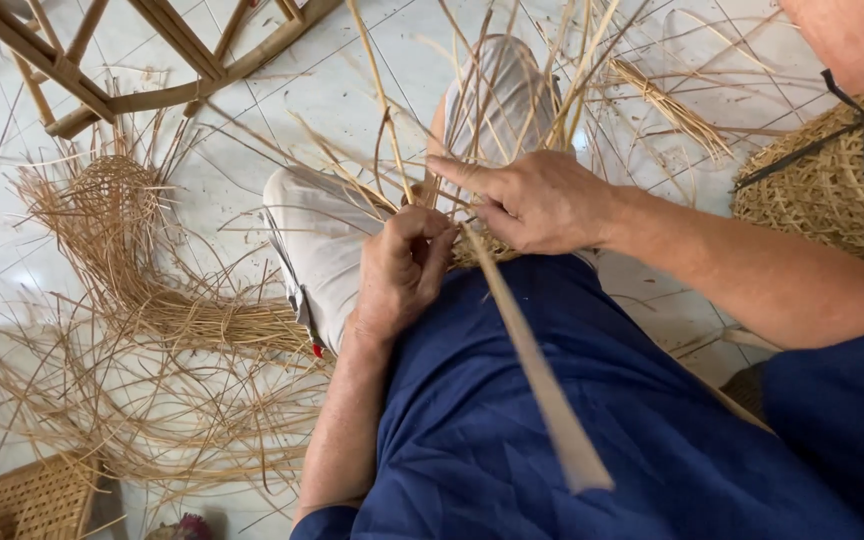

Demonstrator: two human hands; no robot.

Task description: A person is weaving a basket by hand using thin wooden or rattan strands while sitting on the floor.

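The left hand [399, 268] is curling into a fist, its fingers [430, 232] closing on thin cane strands at the edge of a small woven piece [487, 245] that is resting on the person's lap, between the two hands. The right hand [542, 200] is pressing down on that piece from above, forefinger stretched out towards the left and the other fingers bending around the weave and the top of a flat cane strip [532, 365]. The strip's long axis is running diagonally: its upper end is sitting under the right hand, and its free end is pointing down and to the right, across the blue garment [552, 440]. Loose uprights are fanning upward from the weave, over the pale trouser knees [327, 245]. On the tiled floor [252, 120] to the left, a heap of cane strands [142, 300] is lying. A woven basket [837, 180] is standing at the right edge; its contents cannot be told.
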